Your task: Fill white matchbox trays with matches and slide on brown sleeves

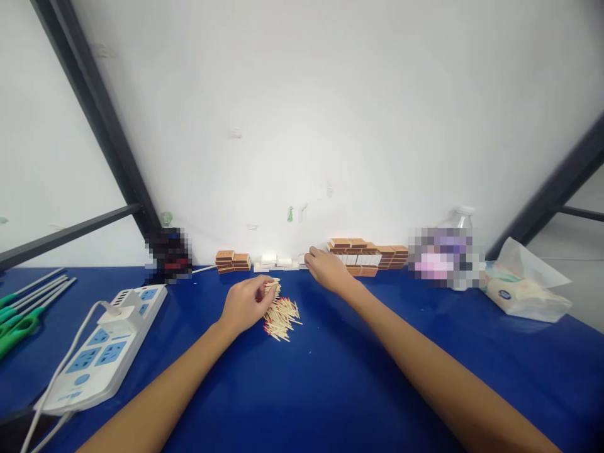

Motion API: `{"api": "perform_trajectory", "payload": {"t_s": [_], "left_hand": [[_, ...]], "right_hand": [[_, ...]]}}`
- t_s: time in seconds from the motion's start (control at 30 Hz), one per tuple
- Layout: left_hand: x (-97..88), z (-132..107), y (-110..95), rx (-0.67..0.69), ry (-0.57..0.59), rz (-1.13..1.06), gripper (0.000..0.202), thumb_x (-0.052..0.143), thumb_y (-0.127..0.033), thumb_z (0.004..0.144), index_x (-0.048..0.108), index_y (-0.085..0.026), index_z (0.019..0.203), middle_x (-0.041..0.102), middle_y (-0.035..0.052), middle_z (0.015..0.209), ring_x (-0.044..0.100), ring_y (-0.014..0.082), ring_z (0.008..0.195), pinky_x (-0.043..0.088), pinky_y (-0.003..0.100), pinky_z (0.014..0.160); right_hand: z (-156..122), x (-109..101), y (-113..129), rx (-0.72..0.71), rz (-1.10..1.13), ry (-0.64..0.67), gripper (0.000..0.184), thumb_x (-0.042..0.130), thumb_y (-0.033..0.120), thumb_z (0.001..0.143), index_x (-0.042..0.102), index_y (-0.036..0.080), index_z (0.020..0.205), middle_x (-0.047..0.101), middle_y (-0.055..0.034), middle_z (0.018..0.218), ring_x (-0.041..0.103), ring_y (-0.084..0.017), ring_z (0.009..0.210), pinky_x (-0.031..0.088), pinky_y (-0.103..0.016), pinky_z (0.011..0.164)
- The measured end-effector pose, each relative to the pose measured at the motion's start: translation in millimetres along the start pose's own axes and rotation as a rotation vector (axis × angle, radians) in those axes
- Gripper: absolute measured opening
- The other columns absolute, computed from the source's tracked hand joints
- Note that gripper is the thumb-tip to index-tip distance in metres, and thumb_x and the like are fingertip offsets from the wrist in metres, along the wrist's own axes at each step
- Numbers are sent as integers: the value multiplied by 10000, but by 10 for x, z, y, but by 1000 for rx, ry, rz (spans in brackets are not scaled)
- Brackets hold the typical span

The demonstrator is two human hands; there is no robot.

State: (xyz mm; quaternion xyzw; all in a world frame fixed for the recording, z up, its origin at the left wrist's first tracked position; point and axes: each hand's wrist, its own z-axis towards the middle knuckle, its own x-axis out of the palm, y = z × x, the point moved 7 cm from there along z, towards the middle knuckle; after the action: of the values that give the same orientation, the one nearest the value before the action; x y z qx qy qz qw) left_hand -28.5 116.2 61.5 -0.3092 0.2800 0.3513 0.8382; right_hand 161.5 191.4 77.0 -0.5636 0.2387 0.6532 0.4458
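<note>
Our left hand [246, 303] curled round some matches [272, 287] by the match pile [284, 318], our right hand [326, 269] part-curled at far white trays [268, 260], can't tell its grip

Pale wooden matches [284, 318] with red heads lie in a loose, crisscrossed heap on the blue desk [302, 390], with a few more at the fingertips of the left hand [243, 303]. White matchbox trays [268, 259] sit low along the wall [264, 157], some stacked on others. The rightmost one is partly hidden by the right hand [327, 269], contact unclear.
</note>
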Motion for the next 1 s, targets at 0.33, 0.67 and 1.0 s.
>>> {"api": "perform_trajectory", "payload": {"t_s": [0.33, 0.67, 1.0], "left_hand": [[64, -81, -461, 293, 119, -99, 355, 698, -344, 954, 667, -219, 1285, 768, 108, 1128, 699, 277, 1010, 581, 448, 918], [82, -59, -389, 176, 81, -222, 349, 714, -279, 946, 688, -231, 1291, 768, 81, 1148, 680, 246, 1020, 581, 409, 908], [71, -91, -361, 140, 44, -116, 405, 700, -313, 958, 608, -232, 1344, 738, 88, 1184, 688, 264, 1082, 572, 410, 928]], "right_hand": [[-903, -302, 843, -390, 66, -237, 157, 517, 58, 993, 636, 151, 1035, 659, -104, 1022, 560, -210, 881, 357, -315, 580], [-841, -321, 470, -366, 255, -374, 245, 472, 182, 1038, 681, 209, 1162, 690, -94, 1158, 624, -168, 868, 427, -269, 631], [-1303, 109, -2350, 922, 353, -754, 257, 560, 275, 907, 758, 117, 949, 724, -191, 741, 621, -277, 684, 437, -408, 710]]}}
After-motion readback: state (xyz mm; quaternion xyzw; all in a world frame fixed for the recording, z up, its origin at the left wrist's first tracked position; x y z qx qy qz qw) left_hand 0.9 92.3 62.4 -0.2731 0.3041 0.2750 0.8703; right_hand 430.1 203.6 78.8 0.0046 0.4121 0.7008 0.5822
